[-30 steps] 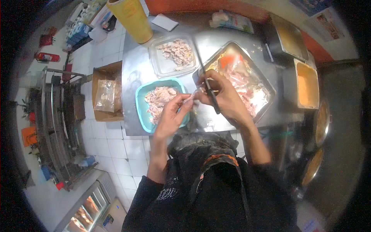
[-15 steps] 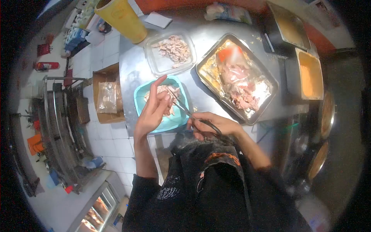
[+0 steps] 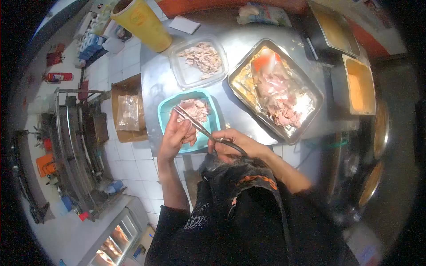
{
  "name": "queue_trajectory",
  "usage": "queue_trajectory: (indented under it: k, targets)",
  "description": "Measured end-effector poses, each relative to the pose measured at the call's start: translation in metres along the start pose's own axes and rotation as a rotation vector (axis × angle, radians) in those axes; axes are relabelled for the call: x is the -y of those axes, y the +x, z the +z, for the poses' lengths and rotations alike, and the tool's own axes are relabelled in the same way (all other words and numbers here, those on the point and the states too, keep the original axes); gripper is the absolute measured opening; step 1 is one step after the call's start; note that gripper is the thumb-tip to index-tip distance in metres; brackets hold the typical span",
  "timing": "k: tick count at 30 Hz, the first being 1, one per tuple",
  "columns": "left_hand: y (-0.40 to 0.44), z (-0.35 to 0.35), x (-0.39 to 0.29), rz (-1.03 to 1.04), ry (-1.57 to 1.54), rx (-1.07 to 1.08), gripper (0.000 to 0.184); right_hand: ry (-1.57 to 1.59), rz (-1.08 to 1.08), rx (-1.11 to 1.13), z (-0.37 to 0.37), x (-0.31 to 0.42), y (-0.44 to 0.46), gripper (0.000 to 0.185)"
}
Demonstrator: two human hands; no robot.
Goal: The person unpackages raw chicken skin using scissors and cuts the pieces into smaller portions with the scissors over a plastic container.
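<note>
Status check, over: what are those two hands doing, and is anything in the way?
Right hand gripping dark-handled knife. Left hand at its blade, above teal tub. Pale meat inside tub; left hand partly blocks the view in.

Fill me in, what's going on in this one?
A person is at a metal table, holding a long, dark-handled tool in the right hand. The left hand is over the blue tub, its fingers at the tool's far end; whether they grip it is hard to tell. Pieces of pale meat lie in that tub, with more in the clear tub behind it and in the tray to the right.
</note>
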State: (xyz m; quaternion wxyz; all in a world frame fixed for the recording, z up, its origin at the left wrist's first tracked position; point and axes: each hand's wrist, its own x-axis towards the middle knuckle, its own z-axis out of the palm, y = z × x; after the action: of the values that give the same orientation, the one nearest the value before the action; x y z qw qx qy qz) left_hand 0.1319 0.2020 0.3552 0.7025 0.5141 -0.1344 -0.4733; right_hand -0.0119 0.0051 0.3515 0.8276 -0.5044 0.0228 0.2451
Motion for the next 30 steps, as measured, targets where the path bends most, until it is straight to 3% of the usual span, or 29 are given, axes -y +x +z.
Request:
queue_trajectory:
  k: [3, 5, 7, 10, 14, 19, 22, 23, 26, 29, 30]
  targets:
    - [-0.007, -0.004, 0.01, -0.033, -0.026, -0.024, 0.026, -0.003, 0.03, 0.0, 0.002, -0.003, 0.0, 0.036]
    - [-0.01, 0.001, 0.013, -0.034, 0.094, -0.118, 0.026, -0.008, 0.034, 0.002, 0.003, -0.002, -0.001, 0.024]
    - [-0.011, 0.012, 0.011, -0.034, 0.309, -0.261, 0.028, 0.046, -0.029, 0.042, 0.003, -0.009, 0.001, 0.029]
    - [-0.014, 0.009, 0.025, -0.042, 0.361, -0.288, 0.036, 0.076, -0.066, 0.049, 0.007, -0.007, 0.004, 0.039]
    - [-0.021, 0.007, 0.026, -0.13, 0.42, -0.195, 0.043, 0.046, -0.084, 0.042, 0.008, -0.013, 0.009, 0.053]
    - [-0.028, 0.007, 0.029, -0.205, 0.328, -0.178, 0.043, 0.053, -0.036, 0.073, 0.005, -0.02, 0.009, 0.045]
    - [-0.028, -0.003, 0.036, 0.043, 0.853, 0.078, 0.035, 0.079, 0.025, -0.077, 0.01, -0.011, 0.007, 0.042]
    - [-0.031, 0.0, 0.04, 0.01, 0.826, -0.007, 0.032, 0.094, 0.052, -0.154, 0.012, -0.007, 0.006, 0.04]
    - [-0.028, 0.006, 0.045, -0.008, 0.779, -0.213, 0.026, 0.12, -0.161, -0.175, -0.003, -0.002, 0.001, 0.057]
    - [-0.013, -0.007, 0.046, 0.104, 0.775, -0.347, 0.04, 0.091, -0.116, -0.243, -0.01, 0.004, -0.012, 0.06]
    - [-0.012, -0.018, 0.04, -0.131, 1.089, -0.329, 0.071, 0.075, -0.11, -0.228, -0.012, 0.002, -0.014, 0.061]
